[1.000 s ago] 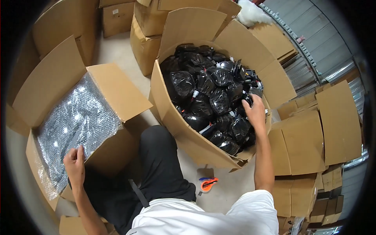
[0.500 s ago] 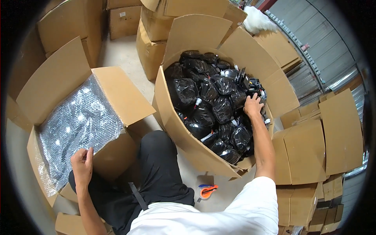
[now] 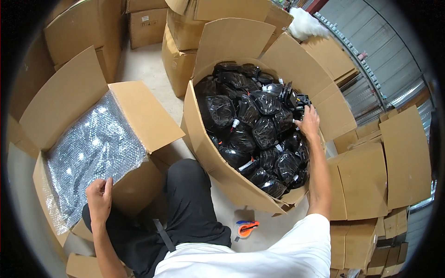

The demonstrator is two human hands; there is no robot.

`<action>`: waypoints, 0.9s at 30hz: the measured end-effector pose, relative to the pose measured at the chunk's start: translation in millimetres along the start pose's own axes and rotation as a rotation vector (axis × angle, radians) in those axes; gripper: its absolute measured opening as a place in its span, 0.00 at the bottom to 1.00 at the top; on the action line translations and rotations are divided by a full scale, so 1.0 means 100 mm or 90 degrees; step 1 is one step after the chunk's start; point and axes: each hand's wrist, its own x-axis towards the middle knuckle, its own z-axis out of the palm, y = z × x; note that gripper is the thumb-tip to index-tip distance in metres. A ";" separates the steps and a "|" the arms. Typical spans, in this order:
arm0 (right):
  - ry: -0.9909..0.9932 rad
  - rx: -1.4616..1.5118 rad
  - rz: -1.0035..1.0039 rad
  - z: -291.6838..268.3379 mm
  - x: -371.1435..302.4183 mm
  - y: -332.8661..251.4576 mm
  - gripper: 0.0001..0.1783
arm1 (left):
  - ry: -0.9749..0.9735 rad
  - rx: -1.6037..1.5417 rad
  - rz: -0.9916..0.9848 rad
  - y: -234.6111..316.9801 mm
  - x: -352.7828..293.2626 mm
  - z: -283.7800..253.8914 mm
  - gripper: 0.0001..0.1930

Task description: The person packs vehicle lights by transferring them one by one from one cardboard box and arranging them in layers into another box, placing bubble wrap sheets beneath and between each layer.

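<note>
A large open carton (image 3: 232, 183) in front of me is filled with black plastic-wrapped bundles (image 3: 264, 132), some with small white connectors and wires showing. My right hand (image 3: 309, 122) reaches over the right side of this pile. Its thumb stands apart from the fingers beside a bundle, and I see nothing held between them. My left hand (image 3: 99, 197) is curled with the thumb up and looks empty. It is above my left leg, near the front edge of a second carton (image 3: 139, 116), whose contents lie under clear bubble wrap (image 3: 95, 155).
On the floor between my leg and the large carton lies an orange tape roll or dispenser (image 3: 245, 229) with a blue item beside it. Closed cartons (image 3: 181, 65) stand behind. Folded cardboard (image 3: 361, 180) is stacked at the right, and a white plastic bundle (image 3: 307, 23) sits at the back.
My right hand has shifted a little to the right across the bundles, toward the carton's right wall. The left hand stays nearly where it was.
</note>
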 end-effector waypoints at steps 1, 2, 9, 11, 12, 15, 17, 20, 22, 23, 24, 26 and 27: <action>-0.019 0.004 0.018 -0.04 0.05 -0.06 0.50 | 0.005 0.008 -0.005 0.00 -0.02 -0.02 0.18; -0.036 0.019 0.037 -0.01 0.11 0.06 0.55 | 0.003 0.011 -0.005 0.00 -0.01 -0.01 0.17; -0.036 0.057 0.097 0.13 0.51 0.57 0.24 | 0.003 -0.003 0.002 0.06 0.01 0.05 0.17; 0.002 0.084 0.033 0.13 0.48 0.44 0.17 | 0.005 0.003 -0.008 0.04 0.00 0.02 0.17; -0.024 0.094 0.031 0.11 0.46 0.40 0.16 | 0.005 0.003 -0.014 0.03 0.00 0.02 0.17; -0.096 0.075 0.041 -0.01 0.33 0.30 0.14 | 0.007 0.011 0.000 0.08 0.02 0.05 0.17; -0.149 0.049 0.055 -0.04 0.22 0.19 0.13 | 0.006 0.020 0.006 0.12 0.02 0.03 0.17; -0.187 0.077 -0.037 -0.04 0.15 0.07 0.14 | 0.015 0.005 0.019 0.09 0.01 0.09 0.17; -0.167 -0.005 -0.052 0.00 0.07 -0.02 0.15 | 0.026 -0.012 0.021 0.08 0.01 0.08 0.17; -0.146 -0.088 -0.066 0.04 0.03 -0.06 0.16 | 0.016 -0.006 0.024 0.13 0.01 0.07 0.17; -0.138 -0.141 -0.085 0.07 0.01 -0.10 0.11 | 0.008 0.001 0.025 0.16 0.01 0.05 0.17; -0.117 -0.165 -0.063 0.15 0.05 -0.09 0.09 | 0.009 -0.007 0.014 0.16 0.02 0.01 0.17; -0.099 -0.191 -0.033 0.17 0.07 -0.06 0.09 | 0.003 -0.019 0.008 0.15 0.01 0.01 0.16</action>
